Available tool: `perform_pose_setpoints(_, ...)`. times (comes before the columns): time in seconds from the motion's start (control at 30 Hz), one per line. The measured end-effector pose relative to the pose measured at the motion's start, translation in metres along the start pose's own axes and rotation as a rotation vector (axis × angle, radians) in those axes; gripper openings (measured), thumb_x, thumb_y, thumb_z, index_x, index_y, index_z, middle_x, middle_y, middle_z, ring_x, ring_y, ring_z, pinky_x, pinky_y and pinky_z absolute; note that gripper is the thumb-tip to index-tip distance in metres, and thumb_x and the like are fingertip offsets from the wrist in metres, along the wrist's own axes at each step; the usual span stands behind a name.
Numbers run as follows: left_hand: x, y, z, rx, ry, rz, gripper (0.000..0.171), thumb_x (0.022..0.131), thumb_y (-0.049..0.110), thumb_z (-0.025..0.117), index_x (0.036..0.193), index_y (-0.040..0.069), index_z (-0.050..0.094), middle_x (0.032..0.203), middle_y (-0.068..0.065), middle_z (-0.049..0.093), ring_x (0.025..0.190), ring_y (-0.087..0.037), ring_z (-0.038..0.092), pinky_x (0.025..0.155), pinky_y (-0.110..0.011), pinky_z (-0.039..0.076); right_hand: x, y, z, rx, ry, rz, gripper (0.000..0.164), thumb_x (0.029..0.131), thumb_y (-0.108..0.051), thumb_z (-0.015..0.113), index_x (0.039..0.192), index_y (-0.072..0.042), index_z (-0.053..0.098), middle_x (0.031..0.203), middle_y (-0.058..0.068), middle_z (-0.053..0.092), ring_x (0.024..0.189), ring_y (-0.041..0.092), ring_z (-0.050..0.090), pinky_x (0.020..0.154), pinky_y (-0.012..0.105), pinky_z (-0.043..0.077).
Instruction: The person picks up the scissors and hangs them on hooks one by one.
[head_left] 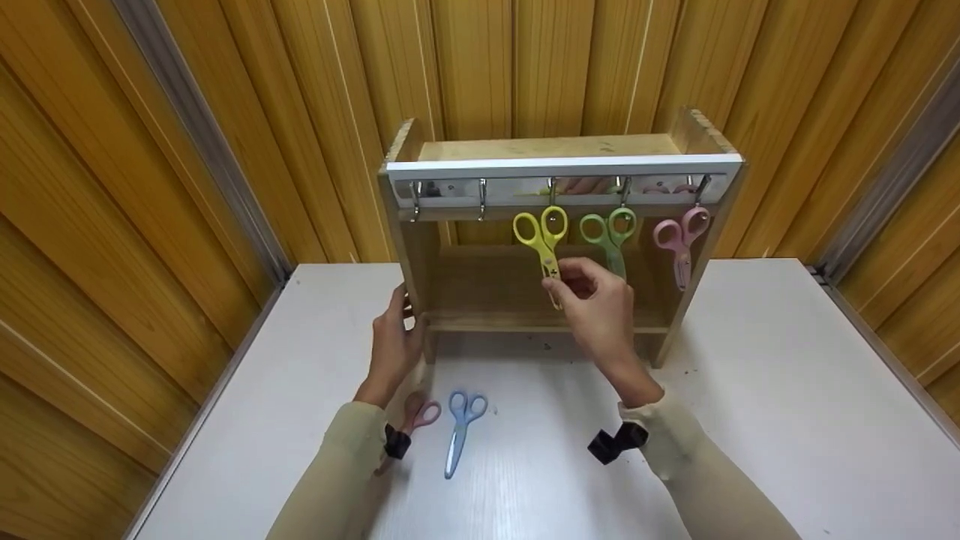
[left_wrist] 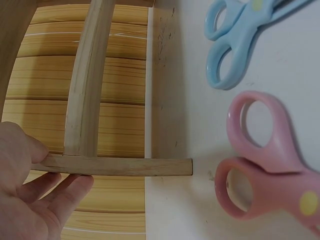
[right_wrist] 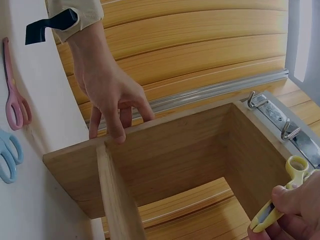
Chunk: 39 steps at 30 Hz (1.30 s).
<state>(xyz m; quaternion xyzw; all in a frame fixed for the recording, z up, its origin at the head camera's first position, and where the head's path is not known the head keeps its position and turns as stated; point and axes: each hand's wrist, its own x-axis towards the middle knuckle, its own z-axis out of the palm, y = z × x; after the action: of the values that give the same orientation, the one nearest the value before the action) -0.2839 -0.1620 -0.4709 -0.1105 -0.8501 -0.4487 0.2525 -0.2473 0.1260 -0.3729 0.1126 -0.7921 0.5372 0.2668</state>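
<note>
5 hooks, 5 scissors: 2 pink, 1 green, 1 blue; right grip pinches yellow scissors; left grip holds rack.

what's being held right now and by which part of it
The right grip pinches the yellow scissors by the blade end; the left grip holds the wooden rack by its left side panel, at the edge.

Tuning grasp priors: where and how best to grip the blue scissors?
Probably pinch the blue scissors by the closed blades, from above on the person's side: they lie flat on the table, blades toward the person, handles toward the rack.
</note>
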Motion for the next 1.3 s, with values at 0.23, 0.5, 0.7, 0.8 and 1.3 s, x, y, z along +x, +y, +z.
perform_pose_setpoints(0.23, 0.001, 0.001, 0.000, 0.002, -0.011, -0.020, 0.059, 0.098, 0.000, 0.066, 0.151, 0.011, 0.044, 0.141, -0.018, 0.061, 0.115, -0.034, 0.068, 0.090, -0.048, 0.060, 0.001, 0.005, 0.005, 0.033, 0.034, -0.010, 0.017, 0.088, -0.012, 0.082, 0.102, -0.005, 0.076, 0.088, 0.002, 0.075, 0.076, 0.014, 0.067, 0.065, 0.018, 0.056)
perform_pose_setpoints(0.5, 0.001, 0.001, 0.000, 0.010, -0.022, -0.027, 0.058, 0.098, 0.000, 0.066, 0.151, 0.010, 0.044, 0.142, -0.018, 0.061, 0.115, -0.034, 0.068, 0.089, -0.045, 0.061, 0.000, 0.010, 0.008, 0.057, 0.032, -0.019, 0.018, 0.088, -0.013, 0.083, 0.102, -0.005, 0.077, 0.089, 0.001, 0.075, 0.077, 0.014, 0.067, 0.066, 0.019, 0.055)
perform_pose_setpoints(0.7, 0.001, 0.002, 0.000, 0.010, -0.022, -0.043, 0.059, 0.098, 0.000, 0.065, 0.151, 0.011, 0.044, 0.142, -0.017, 0.061, 0.115, -0.032, 0.068, 0.090, -0.043, 0.061, -0.001, 0.011, 0.009, 0.051, 0.032, -0.014, 0.018, 0.089, -0.015, 0.082, 0.101, -0.004, 0.077, 0.090, 0.002, 0.075, 0.078, 0.013, 0.067, 0.066, 0.018, 0.055)
perform_pose_setpoints(0.8, 0.001, 0.003, 0.000, 0.012, -0.021, -0.047, 0.059, 0.098, 0.000, 0.066, 0.152, 0.011, 0.044, 0.143, -0.017, 0.061, 0.115, -0.032, 0.068, 0.090, -0.043, 0.061, -0.001, 0.012, 0.010, 0.054, 0.031, -0.010, 0.018, 0.089, -0.016, 0.082, 0.101, -0.004, 0.076, 0.091, 0.002, 0.075, 0.078, 0.014, 0.067, 0.067, 0.018, 0.055)
perform_pose_setpoints(1.3, 0.001, 0.001, 0.000, 0.005, -0.018, -0.042, 0.059, 0.098, 0.000, 0.066, 0.152, 0.011, 0.043, 0.142, -0.018, 0.061, 0.115, -0.033, 0.068, 0.091, -0.049, 0.060, -0.009, 0.022, 0.014, 0.031, 0.011, 0.011, 0.018, 0.092, -0.016, 0.080, 0.104, -0.004, 0.075, 0.095, 0.005, 0.075, 0.081, 0.018, 0.069, 0.071, 0.019, 0.056)
